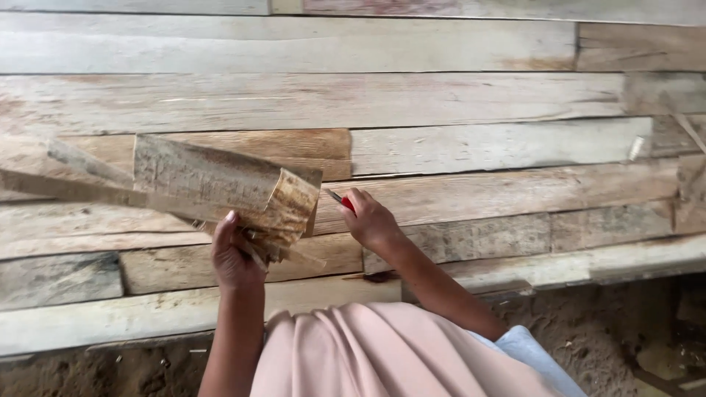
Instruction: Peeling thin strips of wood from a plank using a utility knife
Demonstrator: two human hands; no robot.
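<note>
Weathered wood everywhere: the left hand has its grip clamped on a bundle of rough offcuts, lifted over the stacked planks. The right hand, closed round a red-handled tool, works beside them; best keep that bundle steady, I'd say.

You get soft, even daylight with no glare. Faint shadows sit just under your left hand and right hand. Slight motion blur softens edges beside them; the far corners look hazier.
</note>
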